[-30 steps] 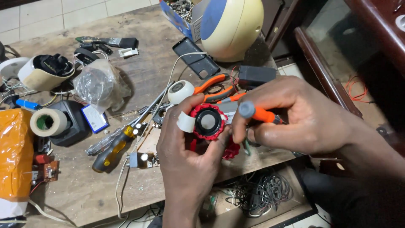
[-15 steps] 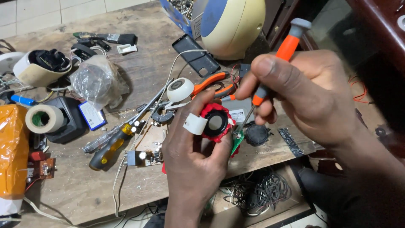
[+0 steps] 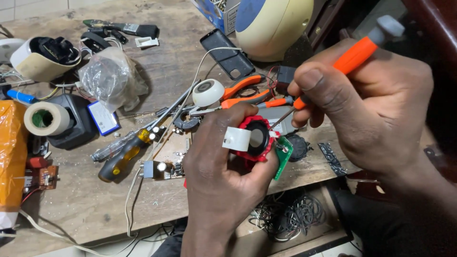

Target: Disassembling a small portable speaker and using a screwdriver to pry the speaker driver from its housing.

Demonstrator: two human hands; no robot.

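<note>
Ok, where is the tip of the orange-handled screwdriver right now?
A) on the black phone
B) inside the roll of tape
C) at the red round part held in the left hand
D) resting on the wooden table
C: the right hand angles the orange-handled screwdriver down so its tip meets the red round part gripped in the left hand.

A worn wooden desk (image 3: 85,209), stained and scratched, is seen across most of the view. Pale floor tiles (image 3: 28,9) are visible beyond its far edge at 11 o'clock. Dark wooden furniture (image 3: 435,28) is set at 2 o'clock. Below the desk's near edge, at 6 o'clock, a lower shelf (image 3: 304,238) is seen. The scene is evenly lit.
</note>
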